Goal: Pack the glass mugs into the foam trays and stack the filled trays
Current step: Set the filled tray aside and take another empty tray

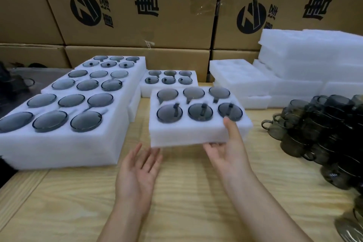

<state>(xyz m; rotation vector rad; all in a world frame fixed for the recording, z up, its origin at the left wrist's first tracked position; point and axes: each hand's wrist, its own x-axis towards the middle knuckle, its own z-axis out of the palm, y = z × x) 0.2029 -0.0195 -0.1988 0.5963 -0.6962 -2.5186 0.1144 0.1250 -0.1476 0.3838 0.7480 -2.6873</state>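
From the head camera I see my right hand (228,149) holding one filled foam tray (198,123) by its near right corner — the thumb lies on top of the foam, the fingers go under the bottom edge, so this grip is clamped on the tray. The tray is lifted a little above the wooden table (186,192) and is tilted slightly. It carries six smoky glass mugs (170,113) in two rows of three, all mouth down, the handles sitting in the slots of the foam.

My left hand (137,173) is palm up, with fingers spread apart and holding nothing; its fingertips are just beside the near left corner of the tray, and I cannot tell if they touch it.

To the left stands a long stack of filled trays (62,116), higher than the table, with many mugs in the top layer. Behind the held tray one more filled tray (169,82) rests on the table, close to the long stack.

At the far right I see a pile of empty foam trays (294,64), white, some with the round holes visible. Nearer on the right edge lies a heap of loose dark mugs (324,129), stacked on their sides on the table. Behind everything there is a wall of cardboard boxes (127,5) with black printing.
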